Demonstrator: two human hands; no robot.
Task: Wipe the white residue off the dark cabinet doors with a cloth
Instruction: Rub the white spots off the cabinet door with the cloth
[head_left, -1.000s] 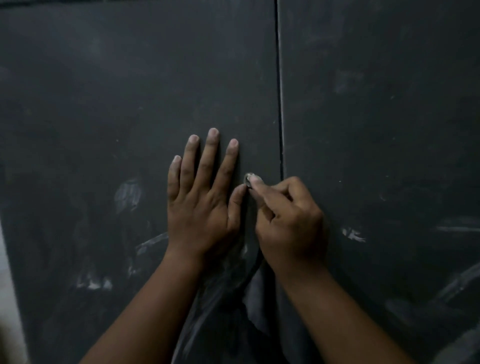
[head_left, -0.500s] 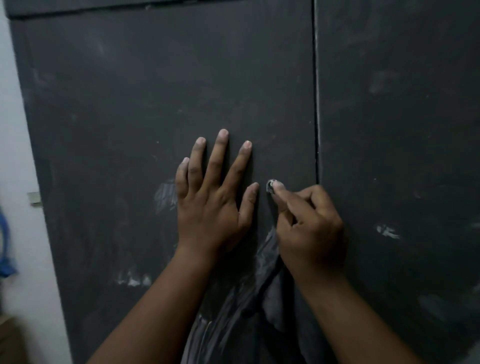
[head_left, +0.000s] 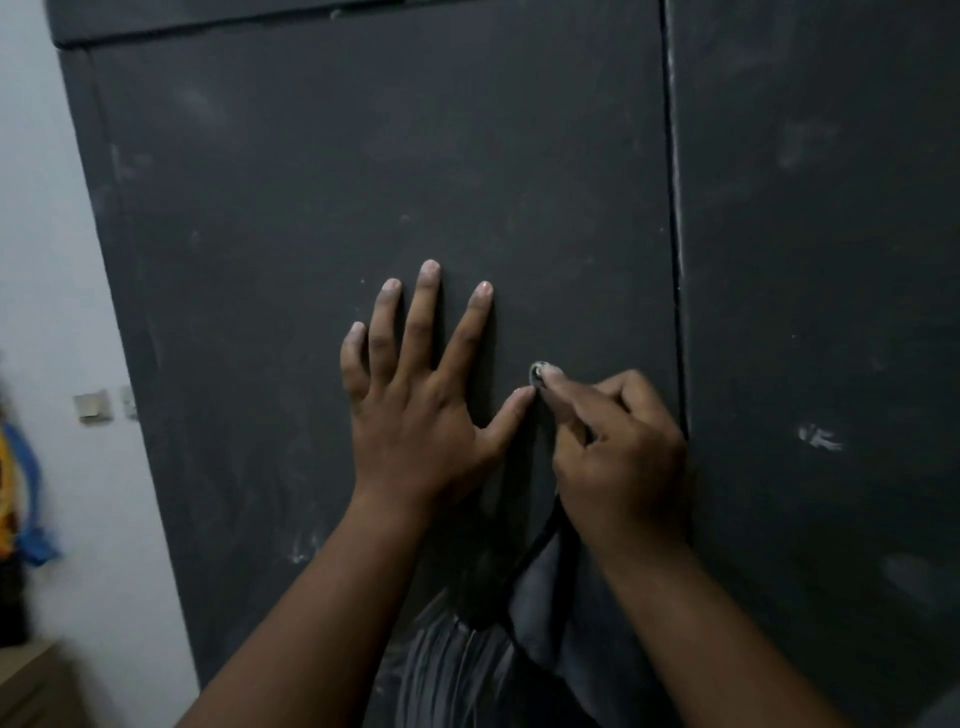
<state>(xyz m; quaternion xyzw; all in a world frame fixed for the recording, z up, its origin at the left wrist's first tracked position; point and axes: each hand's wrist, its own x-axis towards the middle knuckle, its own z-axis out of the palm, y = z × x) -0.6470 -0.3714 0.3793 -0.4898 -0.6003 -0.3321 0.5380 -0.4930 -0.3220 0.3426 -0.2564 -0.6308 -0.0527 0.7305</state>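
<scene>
The step looks like spot-work at a small round metal fitting (head_left: 536, 375) just right of frame centre: the left hand (head_left: 415, 415) lies flat, fingers spread wide on the left door (head_left: 363, 182), while the right hand (head_left: 618, 452) curls tight, fingertip on the fitting, gripping the dark cloth (head_left: 545, 613) that hangs below. Next comes broad wiping — white smears (head_left: 821, 439) remain on the right door (head_left: 831, 208). Since a second ago the hands hold their pose; the view has swung left, showing the wall (head_left: 47, 260).

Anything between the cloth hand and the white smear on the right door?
Nothing visible. The right hand grips the cloth at the left door's small round metal fitting. The white smear lies on the right door, past the seam, with bare panel between.
</scene>
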